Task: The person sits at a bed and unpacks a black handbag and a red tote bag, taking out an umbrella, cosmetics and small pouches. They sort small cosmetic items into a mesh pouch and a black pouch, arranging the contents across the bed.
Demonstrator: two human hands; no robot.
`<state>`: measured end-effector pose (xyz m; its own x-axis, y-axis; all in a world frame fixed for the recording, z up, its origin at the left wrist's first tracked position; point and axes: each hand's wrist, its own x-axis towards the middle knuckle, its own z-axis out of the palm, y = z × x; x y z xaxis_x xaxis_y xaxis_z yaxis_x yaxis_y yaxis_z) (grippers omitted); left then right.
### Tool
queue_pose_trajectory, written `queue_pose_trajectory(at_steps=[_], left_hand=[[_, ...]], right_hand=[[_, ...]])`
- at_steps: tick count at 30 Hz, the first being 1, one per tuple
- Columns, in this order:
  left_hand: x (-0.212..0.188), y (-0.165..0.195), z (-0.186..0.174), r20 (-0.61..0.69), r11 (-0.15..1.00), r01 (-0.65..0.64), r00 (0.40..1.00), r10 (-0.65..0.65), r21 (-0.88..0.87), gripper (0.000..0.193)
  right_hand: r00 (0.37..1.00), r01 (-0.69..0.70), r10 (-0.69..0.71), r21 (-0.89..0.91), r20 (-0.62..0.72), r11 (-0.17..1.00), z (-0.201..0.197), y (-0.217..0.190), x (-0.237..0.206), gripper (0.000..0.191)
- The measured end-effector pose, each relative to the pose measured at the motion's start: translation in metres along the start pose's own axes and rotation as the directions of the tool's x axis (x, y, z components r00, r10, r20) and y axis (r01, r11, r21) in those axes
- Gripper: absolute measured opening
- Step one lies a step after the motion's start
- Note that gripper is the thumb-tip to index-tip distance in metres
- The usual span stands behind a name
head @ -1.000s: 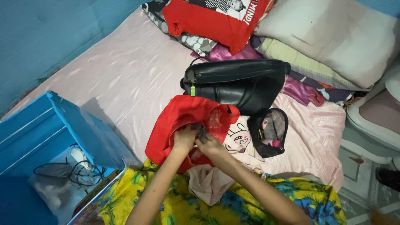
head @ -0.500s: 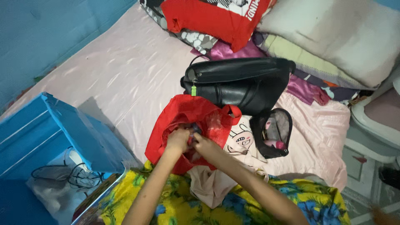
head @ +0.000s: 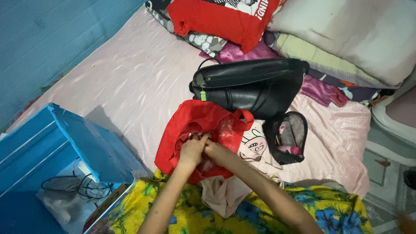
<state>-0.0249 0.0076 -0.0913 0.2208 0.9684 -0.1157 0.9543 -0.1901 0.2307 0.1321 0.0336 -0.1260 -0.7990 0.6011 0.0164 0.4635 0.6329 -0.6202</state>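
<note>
A red plastic bag [head: 190,125] lies on the pink sheet in front of me, crumpled and partly see-through. My left hand [head: 192,149] and my right hand [head: 215,149] meet at its middle, both with fingers pinched on the bag's plastic. What sits inside the bag is hidden. A beige cloth [head: 223,195] lies under my forearms on the yellow floral fabric [head: 208,216] over my lap. A black leather handbag [head: 251,86] lies just beyond the red bag.
A small black mesh pouch [head: 288,136] with pink items stands open to the right. A white cartoon-print bag [head: 255,145] lies beside it. A blue box [head: 52,151] with cables is at left. Pillows [head: 346,39] and a red garment [head: 221,19] are at the far end.
My hands have stayed on the red bag, shifting slightly as they work its plastic. The view has drifted a little; nothing else moved.
</note>
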Motion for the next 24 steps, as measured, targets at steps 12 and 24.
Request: queue_pose_trajectory(at_steps=[12,24], left_hand=[[0.001,0.002,0.016,-0.142,0.981,0.101,0.982,-0.125,-0.164,0.008],[-0.001,0.069,-0.009,-0.361,0.994,0.046,0.933,-0.007,0.100,0.008]], right_hand=[[0.988,-0.038,-0.050,-0.549,-0.145,0.835,0.000,0.000,-0.031,0.033],[0.998,0.067,-0.070,-0.361,0.005,0.930,-0.033,0.022,-0.081,0.043]])
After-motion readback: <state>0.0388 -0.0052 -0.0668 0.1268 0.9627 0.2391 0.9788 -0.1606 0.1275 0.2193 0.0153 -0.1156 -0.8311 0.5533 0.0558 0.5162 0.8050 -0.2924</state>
